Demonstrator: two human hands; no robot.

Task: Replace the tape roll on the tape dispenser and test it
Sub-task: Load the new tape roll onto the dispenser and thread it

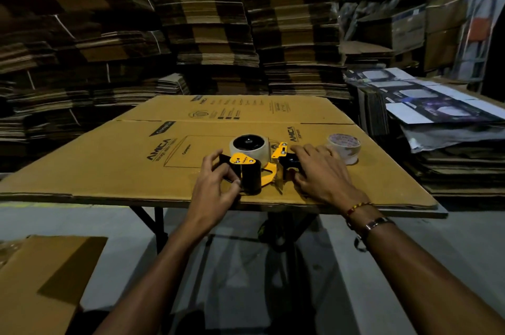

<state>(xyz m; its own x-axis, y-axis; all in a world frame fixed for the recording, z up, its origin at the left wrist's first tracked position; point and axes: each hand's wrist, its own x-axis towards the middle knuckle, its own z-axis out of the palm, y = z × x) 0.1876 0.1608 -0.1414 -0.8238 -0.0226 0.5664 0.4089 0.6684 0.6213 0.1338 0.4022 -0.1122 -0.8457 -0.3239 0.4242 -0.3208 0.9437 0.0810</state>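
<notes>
A yellow and black tape dispenser (254, 168) lies on its side on a flat cardboard sheet (136, 159) that covers a folding table. A roll of tape (250, 144) sits on its hub at the far end. My left hand (216, 184) curls around the black handle at the near end, fingers touching it. My right hand (319, 173) rests on the dispenser's right end, fingers on a black part by the yellow bracket. A second tape roll (345, 147) with printed lettering stands on the cardboard just right of my right hand.
Tall stacks of flattened cartons (207, 20) rise behind the table. Printed sheets (437, 105) are piled at the right. A cardboard piece (41, 280) lies at the lower left, over a grey floor. The table's near edge runs just below my hands.
</notes>
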